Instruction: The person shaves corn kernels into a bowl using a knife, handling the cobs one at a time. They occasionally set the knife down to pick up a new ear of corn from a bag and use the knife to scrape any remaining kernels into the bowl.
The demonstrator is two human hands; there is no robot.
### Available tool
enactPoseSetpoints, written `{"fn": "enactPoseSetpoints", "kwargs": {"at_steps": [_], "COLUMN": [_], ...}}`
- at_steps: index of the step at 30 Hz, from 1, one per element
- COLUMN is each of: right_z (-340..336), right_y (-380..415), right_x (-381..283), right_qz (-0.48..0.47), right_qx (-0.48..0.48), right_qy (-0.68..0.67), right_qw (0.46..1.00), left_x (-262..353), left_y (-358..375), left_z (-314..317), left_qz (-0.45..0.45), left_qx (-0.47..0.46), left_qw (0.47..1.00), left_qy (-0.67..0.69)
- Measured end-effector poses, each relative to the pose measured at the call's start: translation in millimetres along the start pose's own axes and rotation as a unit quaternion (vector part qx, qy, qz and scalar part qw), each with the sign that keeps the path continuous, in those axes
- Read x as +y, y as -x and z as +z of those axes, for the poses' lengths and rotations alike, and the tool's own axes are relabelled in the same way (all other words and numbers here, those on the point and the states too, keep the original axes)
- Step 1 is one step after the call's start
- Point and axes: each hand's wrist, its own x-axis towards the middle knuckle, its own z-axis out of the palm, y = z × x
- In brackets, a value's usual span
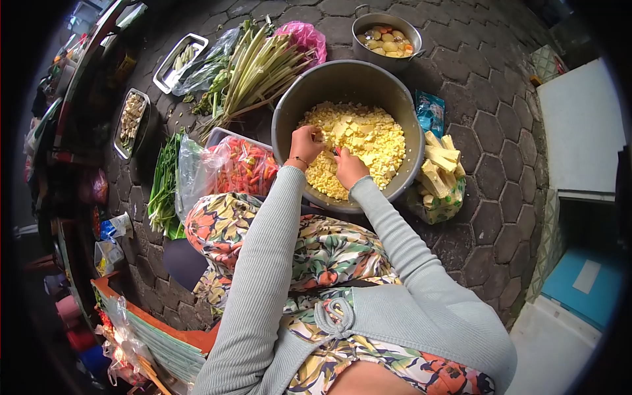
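My right hand [349,168] and left hand [306,145] are both over the big pot [289,108], closed on yellow pieces [375,141], exact grip unclear. Yellow sticks [440,164] just right of pot. Chilies [243,168] left. Small pot [386,21] beyond.

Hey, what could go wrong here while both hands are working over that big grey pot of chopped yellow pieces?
Both hands, left hand and right hand, sit close together above the large grey metal pot; if a blade is between them, which the picture cannot settle, fingers might get nicked. The yellow diced pieces heap toward the near rim, so some may spill. The stacked pale yellow strips by the pot could topple onto the pavement.
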Motion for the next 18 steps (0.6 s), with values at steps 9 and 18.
{"fn": "enactPoseSetpoints", "kwargs": {"at_steps": [9,18], "right_z": [4.2,9.5], "right_y": [-10.4,-6.2], "right_x": [-9.4,-3.0], "right_qz": [0.014,0.059], "right_qx": [-0.062,-0.069], "right_qy": [0.015,0.018], "right_qw": [0.998,0.996], "left_x": [3.1,4.6], "left_y": [7.5,7.1], "left_z": [-0.4,8.7], "left_qz": [-0.034,-0.035], "left_qx": [0.014,0.044], "left_qw": [0.999,0.998], "left_qy": [-0.024,-0.009]}}
